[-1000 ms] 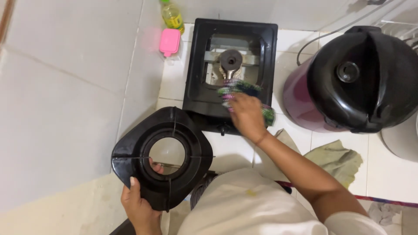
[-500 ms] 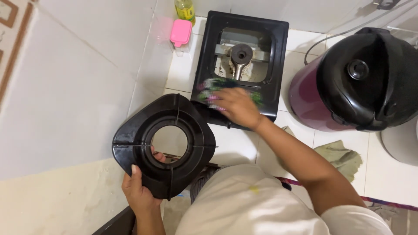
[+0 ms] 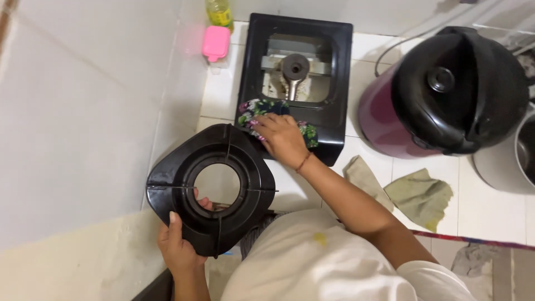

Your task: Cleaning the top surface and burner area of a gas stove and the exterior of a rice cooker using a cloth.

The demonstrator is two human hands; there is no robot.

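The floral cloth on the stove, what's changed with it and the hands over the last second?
The right hand has slid the floral cloth leftward along the black stove's front edge, from the middle to the front left corner. The left hand still holds the black pan support ring. The cooker and rags stayed put.

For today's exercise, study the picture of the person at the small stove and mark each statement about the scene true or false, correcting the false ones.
1. The left hand holds the black pan support by its rim. True.
2. The right hand presses a flowered cloth on the black stove. True.
3. The pan support sits on the burner. False: it is held off to the stove's side.
4. The pink box lies right of the stove. False: left.
5. The cooker has its lid shut. True.
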